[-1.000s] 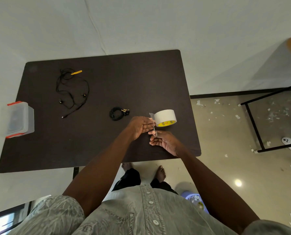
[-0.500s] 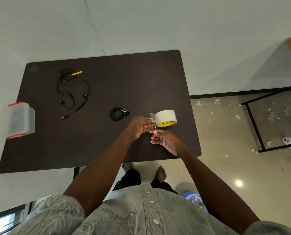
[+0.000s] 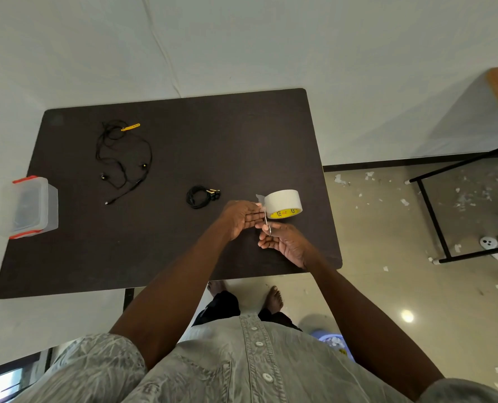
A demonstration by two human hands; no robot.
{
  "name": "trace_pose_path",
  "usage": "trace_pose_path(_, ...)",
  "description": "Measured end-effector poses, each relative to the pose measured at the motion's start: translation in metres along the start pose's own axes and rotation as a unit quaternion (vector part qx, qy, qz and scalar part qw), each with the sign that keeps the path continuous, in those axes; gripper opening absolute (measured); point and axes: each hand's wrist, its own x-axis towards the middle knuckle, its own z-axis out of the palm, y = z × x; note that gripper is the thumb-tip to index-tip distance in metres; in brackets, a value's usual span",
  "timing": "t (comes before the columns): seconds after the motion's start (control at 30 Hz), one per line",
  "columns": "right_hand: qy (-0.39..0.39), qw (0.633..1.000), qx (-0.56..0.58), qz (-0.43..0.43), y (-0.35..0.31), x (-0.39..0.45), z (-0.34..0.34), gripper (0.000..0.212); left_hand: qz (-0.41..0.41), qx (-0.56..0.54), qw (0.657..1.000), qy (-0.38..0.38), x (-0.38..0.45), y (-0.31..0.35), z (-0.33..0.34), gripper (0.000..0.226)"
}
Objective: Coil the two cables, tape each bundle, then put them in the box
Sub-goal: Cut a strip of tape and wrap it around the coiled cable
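On the dark table (image 3: 169, 251), a white tape roll (image 3: 282, 202) with a yellow core stands on edge near the right side. My left hand (image 3: 242, 218) pinches the tape's loose end (image 3: 259, 197) beside the roll. My right hand (image 3: 285, 242) grips small metal scissors (image 3: 266, 221), whose blades point up at the strip between my hands. A black cable coiled into a small bundle (image 3: 199, 196) lies just left of my left hand. A second black earphone cable (image 3: 122, 161) with a yellow tie lies loose at the far left.
A clear plastic box (image 3: 31, 206) with red latches sits at the table's left edge. Paper scraps litter the floor on the right, near a black metal frame (image 3: 433, 216). A blue bin (image 3: 333, 341) stands on the floor by my feet.
Both hands stay at the tape roll. The scissors have crept slightly up toward the strip.
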Motion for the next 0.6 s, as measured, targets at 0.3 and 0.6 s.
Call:
trace_pose_path(0.3,0.002,1.000,-0.017,0.003,-0.0041,-0.0006,0.0006,0.022,-0.002,0.017,1.000,0.007,-0.0008,0.0018,0.0019,0.021)
trace_pose_path(0.6,0.001,1.000,-0.014,0.005,-0.0024,0.0014,-0.0030,0.023,-0.013,0.015,1.000,-0.002,-0.0027,0.0037,0.0064,0.019)
